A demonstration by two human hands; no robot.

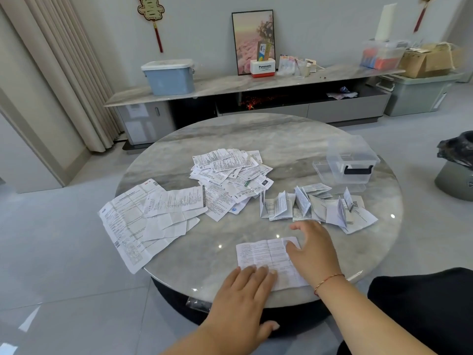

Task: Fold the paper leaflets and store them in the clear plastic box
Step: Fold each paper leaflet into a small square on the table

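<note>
Paper leaflet (266,260) lies flat at the counter's (256,134) near edge, long axis running roughly away from the person. Left hand (245,285) presses its near left corner, fingers straight; right hand (312,249) rests on its right side, fingers loosely spread, gripping nothing. Both touch it, so either could start the fold (right looks better placed to lift an edge). Folded leaflets (314,208) sit just beyond the right hand; box (350,162), open and apparently empty, stands behind them at far right. Unfolded heap (230,175) and large sheets (143,219) lie left. Nothing blocks the fold.
</note>
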